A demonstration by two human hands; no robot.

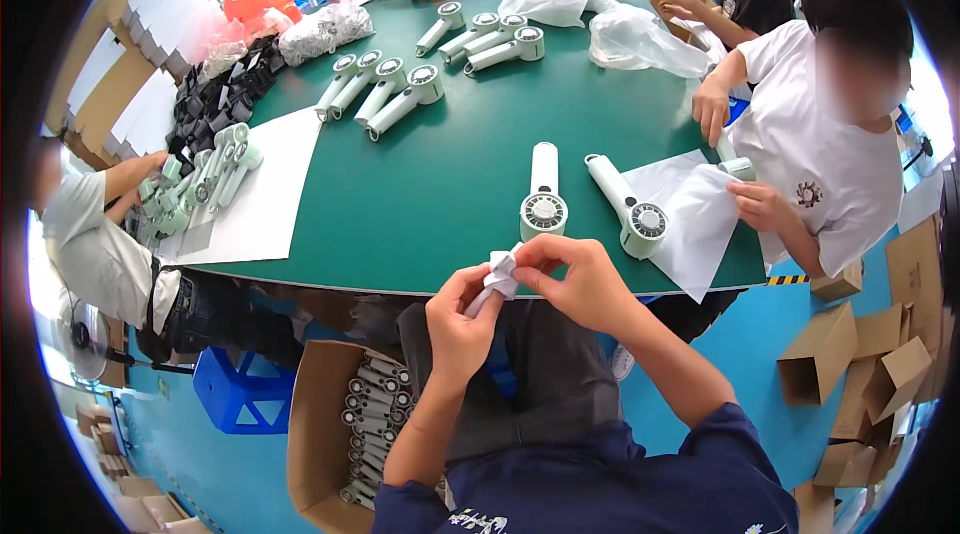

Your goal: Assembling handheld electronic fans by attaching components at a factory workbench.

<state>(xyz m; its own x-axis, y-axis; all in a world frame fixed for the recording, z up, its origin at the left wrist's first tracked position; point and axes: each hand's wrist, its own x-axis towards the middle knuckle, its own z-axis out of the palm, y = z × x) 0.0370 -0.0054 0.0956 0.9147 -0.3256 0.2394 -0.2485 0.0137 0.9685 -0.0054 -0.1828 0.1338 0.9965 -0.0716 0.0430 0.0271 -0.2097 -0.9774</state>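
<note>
Just off the near edge of the table, both my hands meet at a small white piece [500, 275] that looks folded or crumpled; its kind I cannot make out. My left hand [460, 324] is closed round its lower part. Thumb and fingers of my right hand [572, 279] pinch its upper end. Right behind my hands, a pale green handheld fan [543, 199] lies on the green table [440, 204], its round grille toward me. Another handheld fan [632, 214] lies aslant to the right, partly on a white sheet [690, 204].
On the right, a co-worker's hands [760, 204] hold a fan and white wrapping. Several fans [412, 94] lie in rows farther back. At left, a person handles fans by a white board [290, 174]. Below me stands a carton [320, 434] of fans, beside a blue stool [240, 394].
</note>
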